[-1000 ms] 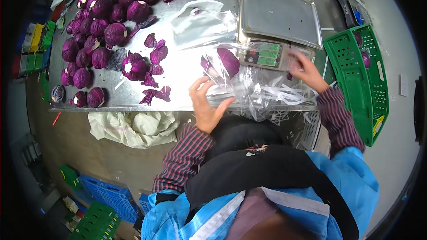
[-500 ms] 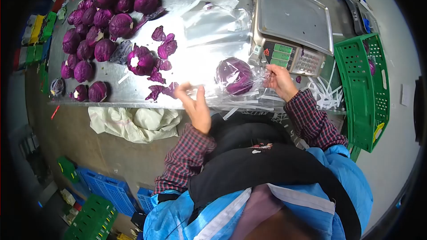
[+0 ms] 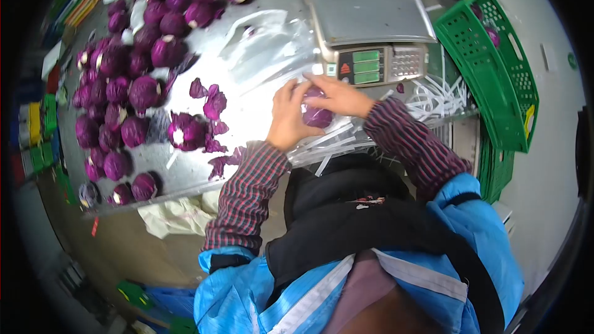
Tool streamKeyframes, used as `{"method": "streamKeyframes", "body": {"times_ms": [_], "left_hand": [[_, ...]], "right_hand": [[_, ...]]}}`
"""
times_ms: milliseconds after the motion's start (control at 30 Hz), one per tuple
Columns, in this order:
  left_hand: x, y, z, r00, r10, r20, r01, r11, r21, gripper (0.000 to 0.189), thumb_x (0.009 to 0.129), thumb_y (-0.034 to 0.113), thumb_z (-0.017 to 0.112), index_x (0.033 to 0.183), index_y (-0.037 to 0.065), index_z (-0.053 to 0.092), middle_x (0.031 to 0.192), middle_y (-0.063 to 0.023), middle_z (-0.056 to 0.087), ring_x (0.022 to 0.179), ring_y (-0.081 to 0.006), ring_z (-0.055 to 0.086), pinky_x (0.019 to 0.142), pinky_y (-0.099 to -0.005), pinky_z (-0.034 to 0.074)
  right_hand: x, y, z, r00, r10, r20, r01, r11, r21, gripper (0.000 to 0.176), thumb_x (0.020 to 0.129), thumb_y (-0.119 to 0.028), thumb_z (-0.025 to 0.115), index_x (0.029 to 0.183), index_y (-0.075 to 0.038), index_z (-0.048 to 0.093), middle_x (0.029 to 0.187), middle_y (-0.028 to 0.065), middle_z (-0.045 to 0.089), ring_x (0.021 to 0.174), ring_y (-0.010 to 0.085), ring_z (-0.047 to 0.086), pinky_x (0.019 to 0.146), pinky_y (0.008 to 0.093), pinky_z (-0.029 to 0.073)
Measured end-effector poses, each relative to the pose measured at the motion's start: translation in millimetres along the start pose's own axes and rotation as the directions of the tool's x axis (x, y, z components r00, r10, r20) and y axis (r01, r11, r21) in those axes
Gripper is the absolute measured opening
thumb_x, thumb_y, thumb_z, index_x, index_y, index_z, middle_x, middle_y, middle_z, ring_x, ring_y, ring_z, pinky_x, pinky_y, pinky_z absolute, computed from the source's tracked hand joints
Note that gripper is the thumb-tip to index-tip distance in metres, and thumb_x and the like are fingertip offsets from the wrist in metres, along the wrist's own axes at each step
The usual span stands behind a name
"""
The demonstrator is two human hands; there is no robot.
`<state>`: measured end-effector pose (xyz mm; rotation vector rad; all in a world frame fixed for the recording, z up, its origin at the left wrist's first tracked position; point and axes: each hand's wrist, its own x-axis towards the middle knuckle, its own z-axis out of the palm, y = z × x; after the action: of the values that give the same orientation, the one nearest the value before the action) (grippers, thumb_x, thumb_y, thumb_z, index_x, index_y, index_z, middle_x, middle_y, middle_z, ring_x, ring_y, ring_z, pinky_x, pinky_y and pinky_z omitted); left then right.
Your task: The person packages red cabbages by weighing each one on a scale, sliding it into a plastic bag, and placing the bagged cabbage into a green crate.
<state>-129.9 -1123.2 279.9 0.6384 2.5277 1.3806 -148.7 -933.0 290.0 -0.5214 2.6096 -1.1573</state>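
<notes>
A red cabbage (image 3: 317,111) in clear plastic film sits on the metal table near its front edge. My left hand (image 3: 287,113) cups its left side with curved fingers. Across its top and right side lies my right hand (image 3: 337,95), the fingertips meeting those of my left hand. Both hands partly hide the cabbage, and how the film lies beneath them is hard to make out. Just behind the hands, a stack of clear plastic bags (image 3: 263,46) is spread on the table.
Behind my right hand stands a weighing scale (image 3: 371,9) with green displays. Loose white strips (image 3: 433,99) lie beside it, left of a green crate (image 3: 495,68). Several red cabbages (image 3: 145,93) crowd the table's left side. A partly peeled cabbage (image 3: 185,132) lies near loose purple leaves (image 3: 215,102).
My left hand has moved right onto the bagged cabbage. My right hand has left the bag's right edge and come over the cabbage's top. The view has turned somewhat.
</notes>
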Motion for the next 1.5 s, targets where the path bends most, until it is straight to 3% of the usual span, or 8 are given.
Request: {"method": "streamKeyframes", "body": {"times_ms": [300,467,567,667,967,1200,1333,1500], "left_hand": [[2.2,-11.9,-8.7,0.867,-0.182,0.463,0.497,0.379,-0.781,0.095,0.072,0.020,0.076,0.147,0.007,0.019,0.138,-0.0133,0.042,0.124,-0.0290,0.046,0.103,-0.0442,0.040],[41.4,101.3,19.4,0.860,-0.035,0.509,0.510,0.031,-0.860,0.083,0.077,0.035,0.076,0.142,0.006,0.034,0.139,-0.0133,0.045,0.127,-0.0308,0.045,0.108,-0.0473,0.037],[102.8,181.5,75.8,0.872,0.051,0.487,0.480,0.112,-0.870,0.099,0.075,0.056,0.071,0.149,0.013,0.022,0.150,-0.0143,0.028,0.138,-0.0346,0.028,0.112,-0.0559,0.025],[166.1,250.7,122.1,0.710,0.236,0.664,0.629,0.211,-0.748,0.114,0.073,0.059,0.070,0.150,0.028,-0.008,0.156,-0.0116,0.006,0.139,-0.0380,0.021,0.102,-0.0579,0.038],[129.0,141.8,149.0,0.869,-0.400,0.292,0.494,0.749,-0.441,0.022,0.087,0.010,0.067,0.106,0.000,0.060,0.087,-0.0019,0.062,0.082,-0.0095,0.058,0.075,-0.0255,0.047],[-1.1,38.5,64.4,0.653,-0.736,-0.178,0.742,0.669,-0.042,0.022,0.075,0.013,0.075,0.092,0.003,0.065,0.082,-0.0066,0.065,0.074,-0.0141,0.061,0.068,-0.0282,0.049],[-12.8,-2.3,50.8,0.818,-0.539,-0.202,0.575,0.776,0.260,0.026,0.067,0.015,0.078,0.087,0.006,0.064,0.083,-0.0089,0.059,0.083,-0.0254,0.059,0.075,-0.0362,0.049],[-14.4,-47.0,48.3,0.956,-0.289,0.037,0.238,0.847,0.474,0.023,0.066,0.022,0.075,0.081,0.009,0.062,0.084,-0.0063,0.060,0.087,-0.0267,0.060,0.076,-0.0388,0.048]], "right_hand": [[-2.4,31.3,-60.2,0.827,0.218,0.517,-0.457,0.798,0.394,0.066,0.088,-0.064,0.049,0.107,-0.003,0.065,0.101,0.0058,0.064,0.093,0.0185,0.056,0.072,0.0340,0.050],[-98.1,40.6,-167.2,0.937,-0.345,-0.060,0.336,0.835,0.436,0.084,0.073,-0.042,0.077,0.139,-0.008,0.038,0.137,0.0120,0.042,0.116,0.0265,0.051,0.099,0.0368,0.040],[-147.2,52.2,-231.6,0.997,0.005,0.080,-0.079,0.256,0.964,0.106,0.062,-0.052,0.082,0.143,-0.008,0.031,0.142,0.0095,0.036,0.130,0.0247,0.037,0.108,0.0390,0.034],[-204.5,82.2,-300.1,0.929,0.336,-0.153,0.172,-0.029,0.985,0.091,0.072,-0.048,0.076,0.143,-0.008,0.035,0.140,0.0087,0.042,0.129,0.0251,0.041,0.108,0.0401,0.036],[-414.4,389.0,-523.4,0.052,0.730,-0.681,0.065,0.678,0.732,0.068,0.087,-0.035,0.060,0.144,-0.009,0.032,0.144,0.0125,0.037,0.132,0.0281,0.036,0.107,0.0424,0.033],[-410.3,485.1,-540.1,0.342,0.891,-0.298,0.000,0.317,0.948,0.078,0.084,-0.051,0.063,0.145,-0.014,0.031,0.144,0.0055,0.038,0.126,0.0241,0.044,0.091,0.0429,0.048],[-354.0,492.0,-525.3,0.161,0.952,-0.259,-0.316,0.298,0.901,0.072,0.082,-0.049,0.067,0.138,-0.010,0.043,0.133,0.0074,0.051,0.120,0.0245,0.049,0.090,0.0334,0.048],[-268.2,488.6,-606.6,0.468,0.412,-0.782,-0.758,0.642,-0.115,0.066,0.084,-0.031,0.066,0.135,0.002,0.043,0.131,0.0148,0.053,0.118,0.0290,0.050,0.101,0.0386,0.038]]}}
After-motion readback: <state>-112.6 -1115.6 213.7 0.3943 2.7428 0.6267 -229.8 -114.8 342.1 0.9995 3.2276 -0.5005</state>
